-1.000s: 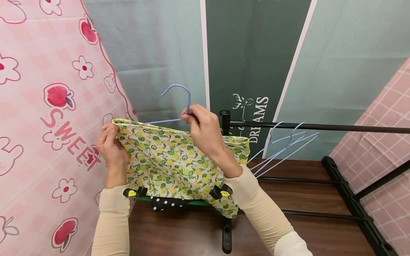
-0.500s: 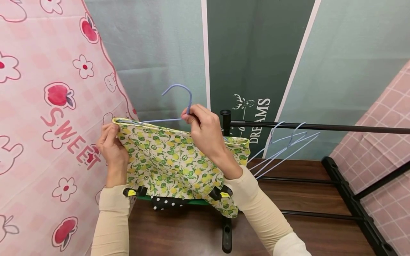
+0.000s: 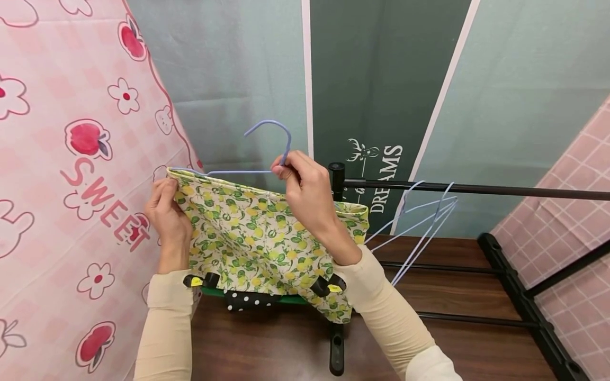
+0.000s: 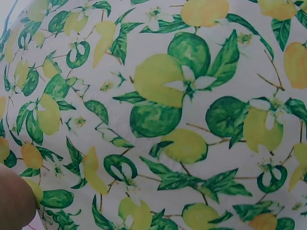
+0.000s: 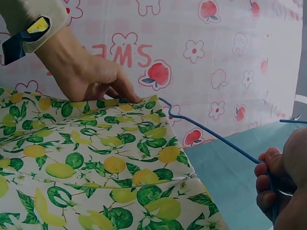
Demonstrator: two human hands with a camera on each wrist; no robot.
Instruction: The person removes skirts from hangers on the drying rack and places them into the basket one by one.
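Observation:
A lemon-print garment [image 3: 243, 233], perhaps a skirt or shorts, hangs spread in front of me. My left hand [image 3: 169, 214] pinches the left end of its top edge. My right hand [image 3: 310, 193] grips a blue-violet wire hanger [image 3: 289, 140] at the base of the hook, which stands above the cloth. The hanger's left arm [image 5: 218, 136] runs to the corner by the left fingers; its end dips behind the edge, and its right arm is hidden. Printed cloth fills the left wrist view, with a blurred bit of finger [image 4: 17, 199] at lower left.
To the right, wire hangers [image 3: 419, 222] hang from a black rack rail [image 3: 476, 189]. A rack foot [image 3: 337, 349] stands below the garment. Behind its lower part are a green edge [image 3: 290, 299] and black dotted cloth [image 3: 248, 300]. A pink printed curtain [image 3: 95, 211] is close at left.
My right hand has lifted the hanger slightly up and right. Its left arm now shows above the garment's top edge, which is also a little higher. The hangers on the rail have swung.

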